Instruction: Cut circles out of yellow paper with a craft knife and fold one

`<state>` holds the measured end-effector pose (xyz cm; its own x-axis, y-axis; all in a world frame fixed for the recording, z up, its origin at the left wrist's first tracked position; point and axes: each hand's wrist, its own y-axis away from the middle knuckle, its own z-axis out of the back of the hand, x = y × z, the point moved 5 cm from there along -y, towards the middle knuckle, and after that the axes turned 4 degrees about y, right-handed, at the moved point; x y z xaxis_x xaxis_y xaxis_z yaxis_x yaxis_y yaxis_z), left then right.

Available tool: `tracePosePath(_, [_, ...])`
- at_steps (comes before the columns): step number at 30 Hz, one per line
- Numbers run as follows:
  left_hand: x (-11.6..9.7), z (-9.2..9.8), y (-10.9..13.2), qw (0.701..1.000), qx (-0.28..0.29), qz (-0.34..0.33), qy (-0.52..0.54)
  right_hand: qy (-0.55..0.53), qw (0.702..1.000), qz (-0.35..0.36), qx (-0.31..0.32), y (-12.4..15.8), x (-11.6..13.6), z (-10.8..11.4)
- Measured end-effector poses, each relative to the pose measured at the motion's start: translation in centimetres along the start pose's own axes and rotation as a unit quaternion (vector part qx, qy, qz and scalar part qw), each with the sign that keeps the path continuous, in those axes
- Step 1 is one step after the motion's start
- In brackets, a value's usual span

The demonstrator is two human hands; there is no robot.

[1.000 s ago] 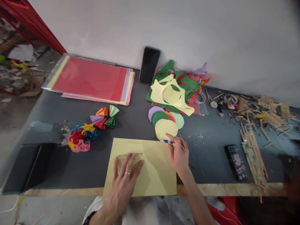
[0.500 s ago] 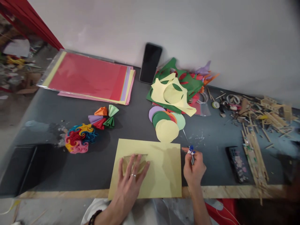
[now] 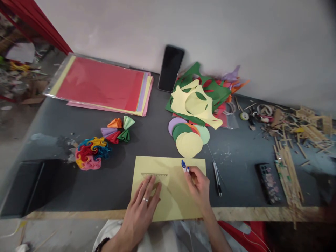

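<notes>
A sheet of yellow paper [image 3: 181, 203] lies at the near edge of the worktable. On it my left hand [image 3: 144, 197] rests flat with fingers extended, over a small clear measuring tool [image 3: 154, 174] with a marked straight edge; the rest of that tool is under the fingers. My right hand [image 3: 198, 187] is closed around a white pen [image 3: 184, 168] with blue parts, above the paper's right side. Just right of the sheet lie a craft knife [image 3: 217, 179] and a thin metal rod [image 3: 210, 153]. Overlapping paper circles [image 3: 189, 144] sit beyond the sheet.
A phone [image 3: 171, 68] leans on the wall beside cut paper scraps [image 3: 193, 96]. Coloured sheets [image 3: 99, 84] in a plastic sleeve lie back left. Folded paper pieces [image 3: 112, 132], a curled colourful ornament [image 3: 91, 154], a patterned phone [image 3: 268, 183] and wooden sticks [image 3: 290, 171] surround the sheet.
My right hand has moved left with the pen, from beside the sheet to over it, uncovering the craft knife. My left hand has slid slightly down, showing more of the marked edge.
</notes>
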<state>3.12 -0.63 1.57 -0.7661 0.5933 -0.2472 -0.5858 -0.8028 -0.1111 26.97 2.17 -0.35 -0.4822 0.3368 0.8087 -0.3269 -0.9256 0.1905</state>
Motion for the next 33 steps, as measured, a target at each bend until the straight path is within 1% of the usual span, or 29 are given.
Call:
tracePosePath(4, [0.1,0.5,0.2,0.999,-0.013,0.004,0.04,-0.064,0.997,0.011,-0.034,0.1,1.3,0.9])
tracePosePath(6, [0.3,1.2,0.2,0.992,-0.029,0.013,0.122,-0.117,0.992,-0.016,-0.036,0.6,1.8,0.7])
tracePosePath(7, [0.5,1.5,0.0,0.982,-0.035,0.03,0.184,-0.141,0.989,-0.044,-0.02,1.0,2.0,0.3])
tracePosePath(8, [0.7,1.9,-0.2,0.964,-0.037,0.057,0.257,-0.159,0.985,-0.072,0.006,1.5,2.3,-0.4])
tracePosePath(9, [1.0,2.1,-0.6,0.937,-0.032,0.092,0.334,-0.171,0.98,-0.095,0.039,1.9,2.5,-1.1])
tracePosePath(11, [1.5,2.1,-1.5,0.864,0.001,0.175,0.473,-0.182,0.972,-0.115,0.099,2.8,3.3,-2.6])
tracePosePath(13, [1.4,1.8,-2.6,0.78,0.061,0.221,0.582,-0.185,0.969,-0.109,0.121,3.3,4.2,-3.7])
tracePosePath(14, [1.6,1.8,-3.1,0.76,0.074,0.247,0.597,-0.181,0.971,-0.099,0.121,3.4,4.7,-3.9])
tracePosePath(15, [2.0,1.9,-3.4,0.755,0.072,0.272,0.592,-0.168,0.975,-0.087,0.117,3.4,5.2,-4.0])
tracePosePath(16, [2.3,2.1,-3.7,0.755,0.073,0.283,0.587,-0.145,0.98,-0.071,0.119,3.4,5.7,-3.9])
tracePosePath(19, [3.3,2.3,-3.7,0.763,0.097,0.284,0.572,-0.053,0.987,-0.018,0.148,3.3,7.1,-3.1])
tracePosePath(21, [4.0,2.2,-3.2,0.77,0.111,0.289,0.558,-0.02,0.986,-0.006,0.168,3.2,7.3,-2.4])
tracePosePath(23, [4.6,1.7,-2.4,0.765,0.128,0.305,0.553,-0.021,0.98,-0.026,0.196,3.3,6.8,-2.1])
tracePosePath(25, [4.6,0.8,-1.9,0.738,0.15,0.317,0.577,-0.041,0.973,-0.062,0.218,3.3,5.9,-2.2])
tracePosePath(27, [4.2,0.1,-1.6,0.712,0.155,0.319,0.606,-0.07,0.968,-0.091,0.224,3.3,5.4,-2.4])
tracePosePath(28, [4.0,-0.1,-1.5,0.706,0.154,0.317,0.614,-0.085,0.966,-0.1,0.221,3.2,5.3,-2.5])
tracePosePath(29, [3.7,-0.2,-1.5,0.707,0.149,0.312,0.617,-0.1,0.965,-0.105,0.22,3.1,5.5,-2.6])
tracePosePath(30, [3.5,-0.2,-1.4,0.719,0.139,0.303,0.61,-0.115,0.962,-0.106,0.222,2.9,5.7,-2.6])
tracePosePath(31, [3.4,0.0,-1.4,0.741,0.124,0.288,0.594,-0.127,0.96,-0.104,0.227,2.6,6.1,-2.6])
tracePosePath(32, [3.3,0.4,-1.4,0.774,0.096,0.267,0.567,-0.132,0.959,-0.096,0.232,2.3,6.5,-2.6])
tracePosePath(33, [3.1,0.9,-1.3,0.813,0.058,0.239,0.528,-0.13,0.96,-0.082,0.233,2.0,7.0,-2.6])
